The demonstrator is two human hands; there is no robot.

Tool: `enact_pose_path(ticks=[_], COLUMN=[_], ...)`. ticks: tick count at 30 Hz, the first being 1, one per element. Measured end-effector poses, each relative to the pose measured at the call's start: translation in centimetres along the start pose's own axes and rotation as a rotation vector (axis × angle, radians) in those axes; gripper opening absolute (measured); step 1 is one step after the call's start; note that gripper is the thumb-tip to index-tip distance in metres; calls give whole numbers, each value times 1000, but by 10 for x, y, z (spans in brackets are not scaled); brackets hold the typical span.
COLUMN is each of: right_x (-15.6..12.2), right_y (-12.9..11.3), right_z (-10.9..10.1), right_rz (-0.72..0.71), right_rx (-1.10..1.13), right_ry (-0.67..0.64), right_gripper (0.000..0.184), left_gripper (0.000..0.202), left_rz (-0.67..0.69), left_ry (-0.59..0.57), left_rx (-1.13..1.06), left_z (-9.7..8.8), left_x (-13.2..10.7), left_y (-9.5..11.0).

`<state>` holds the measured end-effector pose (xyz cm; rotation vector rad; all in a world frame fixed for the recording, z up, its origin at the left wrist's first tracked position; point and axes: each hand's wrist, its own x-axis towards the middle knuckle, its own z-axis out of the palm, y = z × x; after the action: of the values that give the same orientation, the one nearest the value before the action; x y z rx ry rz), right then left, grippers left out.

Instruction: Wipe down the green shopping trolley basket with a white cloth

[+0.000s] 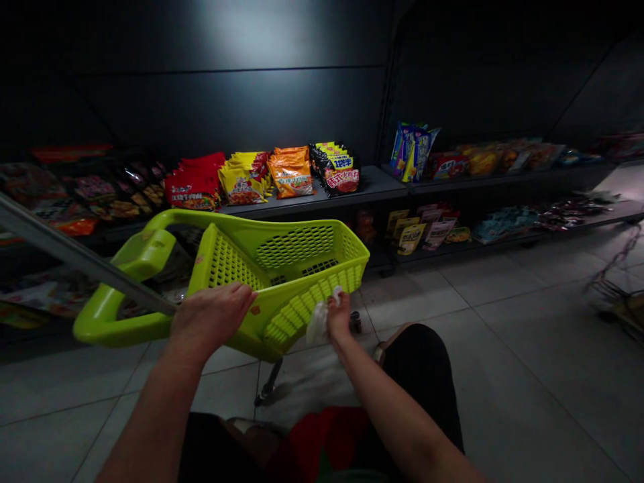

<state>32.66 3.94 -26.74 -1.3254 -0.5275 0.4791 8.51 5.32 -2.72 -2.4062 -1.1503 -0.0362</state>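
A lime-green shopping cart (302, 231) with perforated basket walls stands right before my knees. My left hand (214, 312) is closed over the near rim, by the handle end of the basket. Against the outer side wall, toward the front end, my right hand (339, 315) presses a crumpled white cloth or tissue (316, 323); its fingers are bent around it. Through the basket's open top I see only the bare green walls and slotted floor. A grey metal pole (85, 255) slants across the cart handle (121, 329) from the left.
Behind the cart, a dark shelf (375, 180) bears noodle packets in red, yellow, orange (292, 172) and black. Blue snack bags (413, 151) and other packs fill shelves to the right. A chain (621, 258) hangs at far right. Tiled floor (508, 335) lies below.
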Motion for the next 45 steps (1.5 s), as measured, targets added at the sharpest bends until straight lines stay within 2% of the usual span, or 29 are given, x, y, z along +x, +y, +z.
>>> enact_pose_path(ticks=[2, 4, 8, 10, 12, 15, 17, 19, 21, 23, 25, 27, 30, 33, 36, 40, 42, 45], right_x=[-21, -18, 18, 14, -12, -59, -68, -57, -40, -37, -55, -82, -109, -106, -98, -103, -104, -91], right_y=[-2, -12, -40, -48, -48, -44, -47, -55, -63, -64, -58, -47, -40, -48, -52, -32, -23, -16], right_z=[9, 4, -8, 0, 18, 39, 42, 37, 35, 38, 48, 57, 63, 59, 56, 52, 45, 28], right_rz=[76, 151, 175, 173, 182, 199, 204, 209, 204, 194, 186, 166, 72, -43, -164, -337, -377, -403], right_rx=[1, 45, 167, 153, 109, 70, 59, 98, 177, 215, 183, 131, 48, -23, -36, -149, -199, -198], right_ry=[-54, -54, 191, 227, 129, -146, -250, -187, -50, 3, -63, -186, -354, -412, -458, -716, -790, -903], right_gripper=[30, 33, 46, 46, 43, 37, 34, 35, 38, 39, 36, 29, 19, 14, 17, 27, 31, 26], left_gripper=[39, 38, 38, 38, 38, 38, 37, 38, 38, 39, 39, 39, 39, 39, 39, 38, 39, 39], left_rz=[-11, -19, -18, -21, -26, -32, -33, -34, -38, -49, -56, -53, -53, -59, -70, -63, -53, -57], left_ry=[8, 12, 11, 14, 19, 26, 27, 28, 30, 31, 31, 34, 34, 26, 36, 47, 43, 39], left_rx=[-3, -8, -26, -33, -43, -52, -53, -53, -55, -60, -65, -70, -78, -71, -55, -63, -75, -92], left_z=[0, -1, -4, -6, -6, -6, -5, -5, -4, -4, -5, -6, -6, -6, -7, -9, -9, -10], left_x=[0, 0, 0, 1, 1, 1, 1, 1, 2, 2, 3, 4, 5, 5, 6, 6, 6, 6], left_y=[0, 1, 4, 5, 6, 7, 7, 7, 7, 8, 8, 9, 9, 9, 10, 10, 10, 10])
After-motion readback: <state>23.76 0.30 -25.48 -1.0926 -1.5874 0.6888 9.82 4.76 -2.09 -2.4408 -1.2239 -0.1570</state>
